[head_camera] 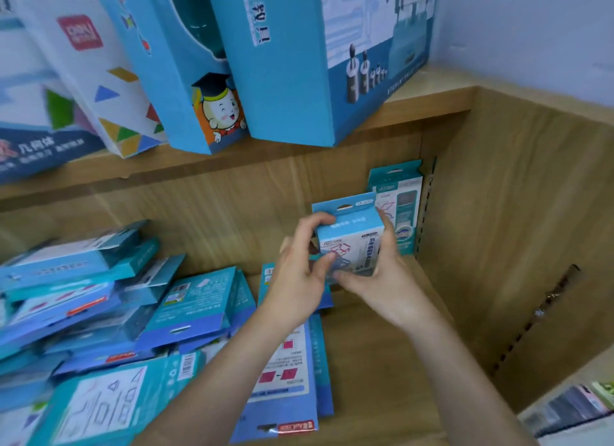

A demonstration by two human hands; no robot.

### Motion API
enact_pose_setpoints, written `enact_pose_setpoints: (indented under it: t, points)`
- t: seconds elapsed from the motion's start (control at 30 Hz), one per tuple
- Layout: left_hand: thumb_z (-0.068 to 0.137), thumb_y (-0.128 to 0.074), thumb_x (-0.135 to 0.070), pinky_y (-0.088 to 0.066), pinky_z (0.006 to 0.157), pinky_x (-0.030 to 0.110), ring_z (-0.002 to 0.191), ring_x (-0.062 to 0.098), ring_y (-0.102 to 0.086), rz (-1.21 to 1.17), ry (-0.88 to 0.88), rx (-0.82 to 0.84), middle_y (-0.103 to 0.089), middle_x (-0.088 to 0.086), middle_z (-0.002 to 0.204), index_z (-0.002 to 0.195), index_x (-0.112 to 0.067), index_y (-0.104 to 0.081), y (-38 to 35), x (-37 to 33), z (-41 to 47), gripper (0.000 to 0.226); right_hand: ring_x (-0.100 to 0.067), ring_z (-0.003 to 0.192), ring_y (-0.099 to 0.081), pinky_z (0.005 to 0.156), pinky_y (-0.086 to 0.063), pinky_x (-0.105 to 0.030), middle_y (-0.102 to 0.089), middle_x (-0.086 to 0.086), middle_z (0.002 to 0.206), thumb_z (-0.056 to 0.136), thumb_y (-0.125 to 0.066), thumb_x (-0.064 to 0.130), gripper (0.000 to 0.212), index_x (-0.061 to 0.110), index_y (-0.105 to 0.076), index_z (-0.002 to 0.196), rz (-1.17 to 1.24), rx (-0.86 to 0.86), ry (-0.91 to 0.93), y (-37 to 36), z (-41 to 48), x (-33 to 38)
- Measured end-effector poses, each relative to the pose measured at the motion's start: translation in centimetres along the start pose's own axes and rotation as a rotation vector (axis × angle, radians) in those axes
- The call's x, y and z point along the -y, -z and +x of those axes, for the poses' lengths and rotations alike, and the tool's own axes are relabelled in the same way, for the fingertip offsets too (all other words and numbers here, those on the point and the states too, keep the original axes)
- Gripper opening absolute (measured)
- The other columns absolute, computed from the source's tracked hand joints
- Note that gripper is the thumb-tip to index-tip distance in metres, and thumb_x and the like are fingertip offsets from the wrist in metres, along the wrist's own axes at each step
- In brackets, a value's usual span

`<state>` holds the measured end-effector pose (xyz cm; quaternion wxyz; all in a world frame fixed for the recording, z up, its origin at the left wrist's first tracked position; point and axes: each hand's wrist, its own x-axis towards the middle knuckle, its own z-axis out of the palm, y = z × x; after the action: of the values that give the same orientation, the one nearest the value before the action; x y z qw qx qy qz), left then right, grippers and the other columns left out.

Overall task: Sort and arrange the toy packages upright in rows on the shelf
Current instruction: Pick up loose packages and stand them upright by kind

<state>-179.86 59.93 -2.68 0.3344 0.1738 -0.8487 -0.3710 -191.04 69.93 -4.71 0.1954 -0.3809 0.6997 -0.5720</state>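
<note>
Left hand [299, 281], right hand [387, 281] around package [352, 243]

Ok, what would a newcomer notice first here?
The left hand and right hand grip a small light-blue cardboard toy package upright at centre, in front of a teal standing package. Left sprawls a heap of flat blue packages; large blue boxes lean on the wooden shelf above.
</note>
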Motion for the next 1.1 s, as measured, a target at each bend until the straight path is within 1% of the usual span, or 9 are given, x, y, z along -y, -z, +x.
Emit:
enact_pose_setpoints:
  t: [0.13, 0.23, 0.27, 0.37, 0.43, 0.53, 0.67, 0.8, 1.1]
  points:
    - [0.084, -0.045, 0.020, -0.046, 0.091, 0.022, 0.103, 0.011, -0.055, -0.144, 0.039, 0.072, -0.055, -0.012, 0.121, 0.122, -0.027, -0.050, 0.9, -0.5, -1.5, 0.061, -0.009, 0.119, -0.054, 0.100, -0.046, -0.034, -0.053, 0.006, 0.133, 0.061, -0.087, 0.026, 0.104, 0.041, -0.020, 0.140, 0.031, -0.226, 0.018, -1.0, -0.6, -0.7]
    - [0.086, -0.048, 0.014, -0.047, 0.096, 0.026, 0.113, 0.005, -0.058, -0.288, 0.186, 0.124, -0.061, -0.002, 0.123, 0.123, -0.027, -0.046, 1.5, -0.7, -1.8, 0.055, -0.001, 0.099, -0.058, 0.091, -0.049, -0.028, -0.060, 0.012, 0.113, 0.070, -0.082, 0.019, 0.073, 0.027, -0.041, 0.130, -0.056, -0.288, 0.023, 0.4, -0.7, -0.7]
    - [0.087, -0.054, 0.006, -0.046, 0.097, 0.028, 0.117, 0.005, -0.055, -0.184, 0.208, 0.162, -0.061, -0.003, 0.124, 0.124, -0.027, -0.044, 1.5, -0.5, -1.8, 0.051, 0.002, 0.095, -0.058, 0.086, -0.051, -0.027, -0.061, 0.012, 0.109, 0.074, -0.080, 0.017, 0.061, 0.025, -0.047, 0.125, -0.079, -0.279, 0.032, 0.9, -0.7, -0.6]
    - [0.084, -0.064, -0.031, -0.038, 0.103, 0.036, 0.129, 0.016, -0.043, 0.606, 0.197, 0.414, -0.052, -0.003, 0.133, 0.133, -0.028, -0.039, 1.1, 2.0, -2.0, 0.056, -0.006, 0.102, -0.059, 0.077, -0.051, -0.021, -0.063, 0.008, 0.110, 0.079, -0.075, 0.016, 0.050, 0.026, -0.050, 0.120, -0.116, -0.232, -0.014, 1.5, -0.6, -1.4]
    - [0.083, -0.059, -0.043, -0.037, 0.103, 0.041, 0.130, 0.024, -0.040, 0.832, 0.230, 0.482, -0.049, -0.001, 0.134, 0.136, -0.028, -0.037, 0.6, 3.7, -2.4, 0.060, -0.008, 0.100, -0.061, 0.080, -0.055, -0.030, -0.064, 0.009, 0.107, 0.079, -0.075, 0.016, 0.048, 0.024, -0.050, 0.120, -0.149, -0.187, -0.038, 1.5, -0.7, -1.9]
    - [0.089, -0.053, -0.037, -0.044, 0.094, 0.038, 0.122, 0.025, -0.049, 0.818, 0.253, 0.399, -0.056, -0.002, 0.130, 0.131, -0.030, -0.046, 0.3, 4.2, -2.4, 0.044, -0.009, 0.099, -0.061, 0.082, -0.055, -0.036, -0.065, 0.008, 0.108, 0.081, -0.073, 0.019, 0.050, 0.022, -0.049, 0.125, -0.182, -0.137, -0.054, 1.2, -1.0, -2.4]
    - [0.098, -0.041, -0.040, -0.048, 0.070, 0.035, 0.096, 0.030, -0.062, 0.881, 0.122, 0.233, -0.069, 0.001, 0.100, 0.109, -0.030, -0.059, 1.1, 3.8, -2.1, 0.023, -0.004, 0.096, -0.056, 0.074, -0.049, -0.022, -0.059, 0.015, 0.104, 0.083, -0.070, 0.024, 0.050, 0.025, -0.046, 0.127, -0.219, -0.069, -0.049, 1.7, -0.6, -2.3]
    - [0.100, -0.036, -0.043, -0.045, 0.071, 0.034, 0.096, 0.032, -0.062, 0.929, 0.124, 0.207, -0.070, 0.005, 0.101, 0.123, -0.040, -0.055, 3.0, 3.4, -1.0, 0.030, -0.006, 0.100, -0.058, 0.079, -0.056, -0.032, -0.062, 0.014, 0.109, 0.084, -0.070, 0.027, 0.050, 0.030, -0.044, 0.126, -0.235, -0.050, -0.059, 1.6, -0.1, -2.3]
    - [0.095, -0.050, -0.035, -0.046, 0.066, 0.036, 0.086, 0.036, -0.060, 0.798, 0.129, 0.090, -0.067, 0.007, 0.079, 0.096, -0.022, -0.063, 7.6, 3.5, 2.0, 0.019, -0.012, 0.113, -0.056, 0.088, -0.052, -0.034, -0.062, 0.003, 0.121, 0.084, -0.070, 0.021, 0.047, 0.024, -0.046, 0.124, -0.233, -0.048, -0.013, 0.4, 1.7, -1.3]
